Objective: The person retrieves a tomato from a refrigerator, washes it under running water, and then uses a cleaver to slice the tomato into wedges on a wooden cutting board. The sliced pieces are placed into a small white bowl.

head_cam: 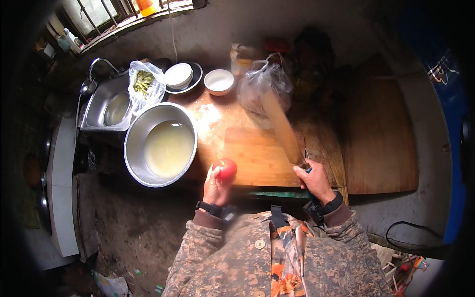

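Observation:
A red tomato is in my left hand, held just off the near left corner of a wooden cutting board. My right hand grips a kitchen knife by its handle, at the board's right side. The blade, slightly blurred, points away from me over the board towards a knotted clear plastic bag. What the bag holds is hard to make out. Left of the tomato stands a large metal basin with cloudy yellowish liquid in it.
Behind the basin, an open plastic bag holds green vegetable pieces beside a steel sink. Stacked white bowls sit on a dark-rimmed dish, with a white bowl to their right. A large wooden board is at the right.

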`<state>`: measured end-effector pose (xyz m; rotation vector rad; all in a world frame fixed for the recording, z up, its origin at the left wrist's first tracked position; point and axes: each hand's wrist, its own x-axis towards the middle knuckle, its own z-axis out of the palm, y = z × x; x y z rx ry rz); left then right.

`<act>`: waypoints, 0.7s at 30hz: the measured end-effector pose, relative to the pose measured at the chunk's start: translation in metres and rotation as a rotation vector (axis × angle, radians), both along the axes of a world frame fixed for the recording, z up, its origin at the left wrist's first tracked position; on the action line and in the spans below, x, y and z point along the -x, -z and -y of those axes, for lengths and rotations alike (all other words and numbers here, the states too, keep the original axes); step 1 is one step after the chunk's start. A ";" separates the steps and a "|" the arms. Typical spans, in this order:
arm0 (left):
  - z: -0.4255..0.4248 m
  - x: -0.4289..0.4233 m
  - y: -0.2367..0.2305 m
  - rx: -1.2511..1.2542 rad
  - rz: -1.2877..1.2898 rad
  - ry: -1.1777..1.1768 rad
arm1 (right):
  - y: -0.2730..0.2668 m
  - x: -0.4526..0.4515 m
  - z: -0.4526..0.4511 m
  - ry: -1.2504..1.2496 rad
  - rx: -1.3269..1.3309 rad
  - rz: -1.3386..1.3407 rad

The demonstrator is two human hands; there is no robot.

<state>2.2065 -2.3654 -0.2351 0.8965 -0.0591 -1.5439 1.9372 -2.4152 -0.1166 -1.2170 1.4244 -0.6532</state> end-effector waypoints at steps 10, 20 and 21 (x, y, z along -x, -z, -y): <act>0.057 0.055 0.045 0.390 1.865 0.332 | 0.067 0.058 -0.024 -0.104 -0.027 -0.334; 0.042 0.074 0.082 -0.022 1.262 0.167 | 0.096 0.069 -0.023 -0.212 -0.081 -0.308; 0.041 0.075 0.085 -0.129 1.084 0.134 | 0.097 0.069 -0.022 -0.223 -0.098 -0.309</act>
